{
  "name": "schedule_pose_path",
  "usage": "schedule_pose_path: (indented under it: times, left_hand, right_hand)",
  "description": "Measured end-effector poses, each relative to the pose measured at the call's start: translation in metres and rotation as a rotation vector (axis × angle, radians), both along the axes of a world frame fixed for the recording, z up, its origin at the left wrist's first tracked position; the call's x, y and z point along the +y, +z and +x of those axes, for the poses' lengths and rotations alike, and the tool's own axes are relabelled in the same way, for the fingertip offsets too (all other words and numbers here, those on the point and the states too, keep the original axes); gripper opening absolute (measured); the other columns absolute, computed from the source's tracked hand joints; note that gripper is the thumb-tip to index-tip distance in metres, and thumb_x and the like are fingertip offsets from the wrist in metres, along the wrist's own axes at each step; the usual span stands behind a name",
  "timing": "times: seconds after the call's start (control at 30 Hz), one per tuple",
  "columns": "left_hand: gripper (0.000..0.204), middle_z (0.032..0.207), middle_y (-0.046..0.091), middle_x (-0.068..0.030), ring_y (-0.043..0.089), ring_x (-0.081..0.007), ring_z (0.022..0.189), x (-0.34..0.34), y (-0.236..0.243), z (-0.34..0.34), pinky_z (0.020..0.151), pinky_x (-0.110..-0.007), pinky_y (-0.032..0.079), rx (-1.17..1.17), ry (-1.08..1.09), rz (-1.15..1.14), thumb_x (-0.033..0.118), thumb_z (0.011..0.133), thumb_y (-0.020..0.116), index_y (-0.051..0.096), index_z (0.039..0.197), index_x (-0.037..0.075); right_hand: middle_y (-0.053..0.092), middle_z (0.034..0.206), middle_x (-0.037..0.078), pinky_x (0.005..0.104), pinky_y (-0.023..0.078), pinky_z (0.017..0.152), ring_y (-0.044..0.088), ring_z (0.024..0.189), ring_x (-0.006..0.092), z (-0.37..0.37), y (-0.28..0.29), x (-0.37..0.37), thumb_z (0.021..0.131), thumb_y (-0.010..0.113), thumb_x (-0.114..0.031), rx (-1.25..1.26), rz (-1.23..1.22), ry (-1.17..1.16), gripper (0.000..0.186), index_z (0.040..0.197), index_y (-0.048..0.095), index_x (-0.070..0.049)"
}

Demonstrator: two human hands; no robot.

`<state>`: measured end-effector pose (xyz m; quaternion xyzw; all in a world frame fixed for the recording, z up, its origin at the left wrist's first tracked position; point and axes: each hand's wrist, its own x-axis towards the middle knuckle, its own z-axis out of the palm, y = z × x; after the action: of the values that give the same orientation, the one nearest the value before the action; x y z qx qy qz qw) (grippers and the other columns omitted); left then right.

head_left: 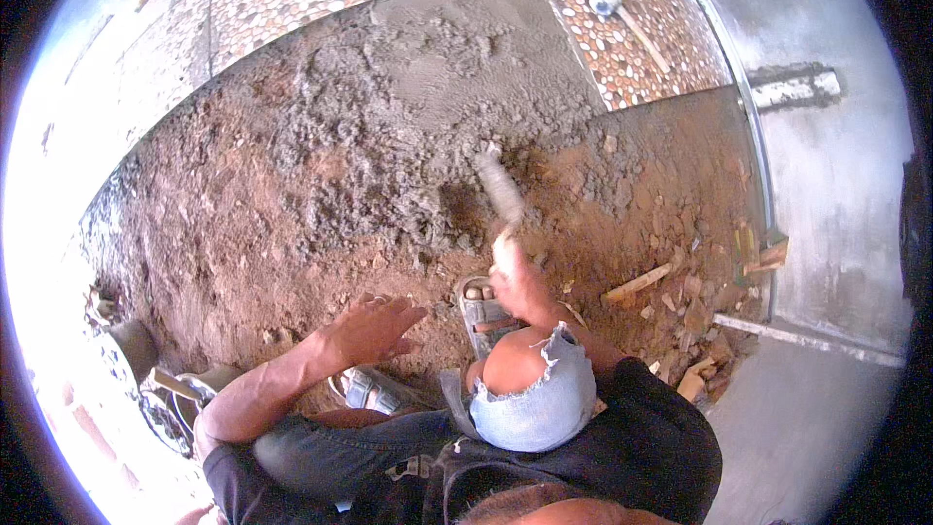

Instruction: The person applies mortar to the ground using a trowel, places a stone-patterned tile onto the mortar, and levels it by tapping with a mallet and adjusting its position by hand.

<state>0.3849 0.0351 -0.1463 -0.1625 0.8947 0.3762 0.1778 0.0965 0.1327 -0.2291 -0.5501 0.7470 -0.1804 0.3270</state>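
In my right hand [520, 282] is a trowel, its fingers closed round the grip. The trowel's narrow blade [501, 187] is smeared by motion and points away from me, at the near edge of the wet grey mortar [428, 87]. Part of that mortar is smoothed flat; the rest lies lumpy over brown soil. My left hand [374, 329] hangs over the soil in front of my left foot, holding nothing, with its fingers loosely apart. Pebble-patterned tiles [292, 0] border the mortar on the far side.
A white-headed mallet [607, 0] lies on the far right tile. Wood scraps [639, 282] and broken rubble [695, 379] are at the right, beside a pale strip [807, 338] on grey flooring. Buckets [131, 345] stand at the lower left. My sandalled feet rest on the soil.
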Motion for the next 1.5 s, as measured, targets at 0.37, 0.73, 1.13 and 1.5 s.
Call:
schedule_pose_path:
  times: [0.37,0.73,1.13,1.5]
  left_hand:
    - [0.056,0.131,0.052,-0.0176,0.052,-0.0352,0.118,0.001,-0.003,0.001,0.098,-0.049,0.041,0.015,-0.012,0.082,0.045,0.091,0.053,0.044,0.134,0.010]
    - [0.058,0.126,0.054,-0.0188,0.055,-0.0366,0.114,0.006,0.000,-0.006,0.096,-0.049,0.043,-0.055,-0.025,0.112,0.045,0.090,0.054,0.045,0.133,0.008]
    - [0.058,0.133,0.050,-0.0175,0.049,-0.0341,0.123,0.004,-0.003,-0.004,0.101,-0.050,0.038,-0.110,0.000,0.122,0.045,0.091,0.053,0.042,0.137,0.011]
    - [0.057,0.133,0.051,-0.0169,0.048,-0.0333,0.124,0.000,-0.001,-0.002,0.101,-0.049,0.039,-0.079,-0.029,0.076,0.043,0.089,0.056,0.043,0.135,0.011]
  right_hand:
    - [0.057,0.100,0.030,0.0531,0.048,0.076,0.059,0.092,0.0469,0.034,0.003,0.007,0.083,0.057,-0.016,-0.025,0.256,0.019,0.055,0.130,0.032,-0.001]
    - [0.064,0.097,0.014,0.0474,0.053,0.071,0.064,0.082,0.0373,-0.104,0.006,-0.125,0.078,0.064,-0.019,0.291,-0.014,0.723,0.040,0.116,0.053,-0.012]
    - [0.065,0.096,0.016,0.0503,0.052,0.069,0.063,0.079,0.0396,-0.140,0.012,-0.088,0.084,0.059,-0.023,0.316,-0.113,0.253,0.033,0.115,0.052,-0.018]
    - [0.061,0.081,0.010,0.0365,0.051,0.057,0.061,0.064,0.0206,-0.092,-0.036,-0.048,0.086,0.063,-0.021,-0.049,-0.173,-0.122,0.044,0.123,0.047,-0.003]
